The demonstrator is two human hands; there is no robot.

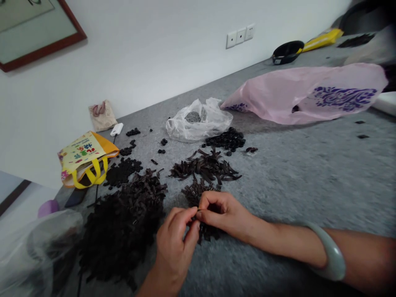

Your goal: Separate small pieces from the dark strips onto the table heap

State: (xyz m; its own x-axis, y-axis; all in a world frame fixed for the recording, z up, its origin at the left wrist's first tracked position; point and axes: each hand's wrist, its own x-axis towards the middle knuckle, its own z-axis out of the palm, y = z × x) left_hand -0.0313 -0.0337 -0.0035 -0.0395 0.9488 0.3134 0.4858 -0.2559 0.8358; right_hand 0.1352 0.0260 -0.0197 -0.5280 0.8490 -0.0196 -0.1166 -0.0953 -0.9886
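Note:
My left hand [177,233] and my right hand [225,214] meet fingertip to fingertip low in the middle of the head view. Both are pinched closed around something small and dark, mostly hidden by the fingers. Behind and under them lies a heap of small dark pieces with shiny metallic glints [198,190]. Farther back spreads a pile of dark brown strips [207,166]. Beyond the strips sits a pile of round black pieces [228,139]. Left of my left hand a large heap of black and dark brown pieces [120,235] covers the grey surface.
A clear plastic bag [204,123] and a pink bag [297,95] lie toward the wall. At the left are a yellow handled bag [85,159], a white case [116,129] and flat black pieces [123,171]. A black bowl [287,53] stands far right.

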